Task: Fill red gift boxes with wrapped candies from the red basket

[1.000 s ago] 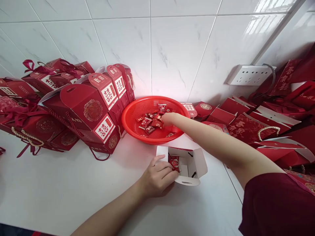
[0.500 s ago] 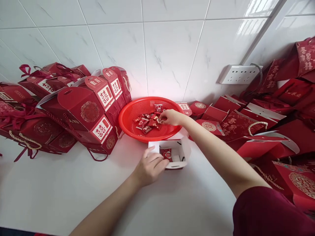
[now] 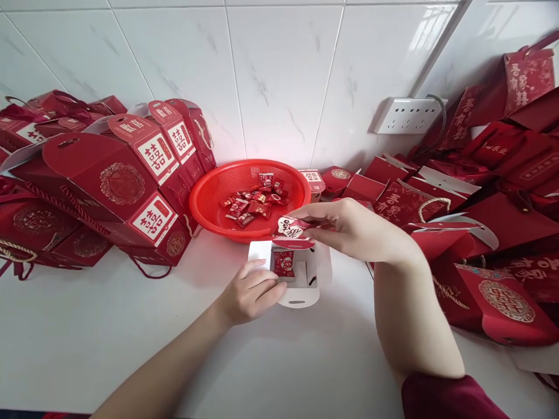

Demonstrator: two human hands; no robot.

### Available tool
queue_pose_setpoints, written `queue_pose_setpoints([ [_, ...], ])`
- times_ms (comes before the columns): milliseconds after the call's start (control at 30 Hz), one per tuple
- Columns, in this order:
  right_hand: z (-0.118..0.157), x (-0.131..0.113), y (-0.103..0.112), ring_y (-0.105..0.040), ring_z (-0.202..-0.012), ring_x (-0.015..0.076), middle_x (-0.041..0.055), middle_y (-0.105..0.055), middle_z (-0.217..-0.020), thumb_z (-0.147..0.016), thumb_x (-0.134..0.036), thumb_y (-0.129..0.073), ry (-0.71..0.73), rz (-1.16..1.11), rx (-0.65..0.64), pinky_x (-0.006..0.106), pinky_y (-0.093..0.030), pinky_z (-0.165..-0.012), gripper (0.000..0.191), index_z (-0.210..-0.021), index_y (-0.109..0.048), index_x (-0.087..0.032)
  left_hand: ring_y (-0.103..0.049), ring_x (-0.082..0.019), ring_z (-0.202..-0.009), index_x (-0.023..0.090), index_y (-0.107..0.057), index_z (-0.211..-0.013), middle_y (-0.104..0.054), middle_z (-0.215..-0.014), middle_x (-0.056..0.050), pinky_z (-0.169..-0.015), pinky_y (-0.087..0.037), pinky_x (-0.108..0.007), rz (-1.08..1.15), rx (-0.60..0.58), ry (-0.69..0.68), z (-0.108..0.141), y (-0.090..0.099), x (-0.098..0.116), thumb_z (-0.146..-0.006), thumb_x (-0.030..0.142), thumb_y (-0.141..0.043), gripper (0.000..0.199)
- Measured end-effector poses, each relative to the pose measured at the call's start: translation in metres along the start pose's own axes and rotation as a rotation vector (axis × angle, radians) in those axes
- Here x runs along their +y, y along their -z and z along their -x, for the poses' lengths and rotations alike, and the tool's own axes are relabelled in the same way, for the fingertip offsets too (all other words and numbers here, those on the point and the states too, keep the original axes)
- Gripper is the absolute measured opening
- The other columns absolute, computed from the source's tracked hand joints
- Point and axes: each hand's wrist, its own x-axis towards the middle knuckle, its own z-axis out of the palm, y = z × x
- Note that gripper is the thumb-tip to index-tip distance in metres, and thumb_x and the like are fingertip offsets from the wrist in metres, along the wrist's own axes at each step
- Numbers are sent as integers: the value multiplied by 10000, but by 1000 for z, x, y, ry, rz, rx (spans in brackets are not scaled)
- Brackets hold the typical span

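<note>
A small cardboard gift box (image 3: 300, 297), white inside with its flaps raised, sits on the table. My left hand (image 3: 250, 295) grips its left side, fingers bent over the wall. Inside the box lies a red wrapped candy (image 3: 283, 264). My right hand (image 3: 356, 230) pinches another red wrapped candy (image 3: 289, 227) with a white label, held above the box's far edge. Just behind stands a red plastic basket (image 3: 203, 195) with several red wrapped candies (image 3: 257, 209) in it.
Stacked red gift boxes (image 3: 122, 183) with cords and ribbons stand at the left. More red boxes and bags (image 3: 502, 297) crowd the right side. A white power strip (image 3: 408, 115) is on the tiled wall (image 3: 279, 75) behind the white table (image 3: 288, 361).
My right hand has come out of the basket toward me, now holding a candy over the gift box. My left hand stays on the box. The view has shifted slightly.
</note>
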Motion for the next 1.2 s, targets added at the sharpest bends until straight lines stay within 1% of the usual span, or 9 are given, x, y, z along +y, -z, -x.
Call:
queue_pose_setpoints([
  [167,1,0,7,-682,-950,235,4,-744,-1024,-894,-228,-586,-42,63,22,378,-554,-854,261,-1107,-732,-269,-684,-140,-763,149,-637,-972,-716,-740,2,-942,-474,-396,6,2,6,-3,-1,0,-842,30,-590,183],
  [433,4,1,13,-661,-1010,204,9,-723,-1105,-914,-169,-522,2,123,-95,320,-519,-880,292,-1141,-696,-224,-686,-128,-753,154,-633,-969,-719,-731,12,-932,-475,-386,-11,16,9,-2,-2,-1,-851,20,-561,192],
  [567,4,1,14,-664,-917,173,23,-725,-1081,-914,-153,-525,12,179,-118,282,-506,-803,296,-1169,-669,-197,-682,-123,-744,152,-633,-956,-716,-725,17,-940,-471,-390,-16,13,14,-3,-3,0,-849,41,-594,158],
  [667,2,0,12,-657,-823,147,12,-729,-986,-887,-131,-552,10,164,-209,246,-486,-718,279,-1131,-669,-202,-680,-124,-733,157,-631,-955,-718,-733,17,-929,-478,-386,-19,8,18,-5,-2,0,-849,55,-607,149],
  [767,-2,1,6,-647,-809,140,11,-719,-967,-866,-106,-547,-17,157,-316,230,-466,-680,229,-1027,-674,-209,-683,-125,-735,167,-628,-963,-720,-743,16,-921,-488,-381,-18,15,16,-6,-1,0,-862,46,-567,170],
  [833,-4,4,2,-627,-756,140,11,-708,-918,-867,-126,-549,-73,251,-279,237,-446,-641,182,-977,-668,-208,-686,-127,-749,169,-625,-978,-722,-744,16,-921,-489,-382,-19,11,18,-5,-1,-1,-862,38,-560,186],
  [933,-6,10,-2,-583,-654,135,-4,-686,-806,-904,-211,-541,-161,394,-185,252,-406,-578,163,-1007,-667,-215,-686,-130,-765,158,-625,-1006,-732,-760,7,-915,-487,-383,-22,-2,20,-3,-1,-2,-857,39,-585,195],
  [1067,-6,11,-2,-580,-618,136,-12,-679,-744,-945,-279,-505,-195,416,-187,260,-396,-568,206,-1061,-665,-221,-685,-139,-755,131,-630,-1007,-729,-745,-5,-901,-487,-390,-16,-1,14,-4,-1,-2,-848,37,-604,186],
  [1200,-5,10,-2,-603,-639,152,4,-697,-769,-940,-301,-519,-205,418,-176,266,-403,-579,206,-1053,-671,-221,-684,-134,-748,156,-632,-999,-726,-737,5,-898,-486,-375,0,13,45,-7,-1,-1,-868,46,-564,184],
])
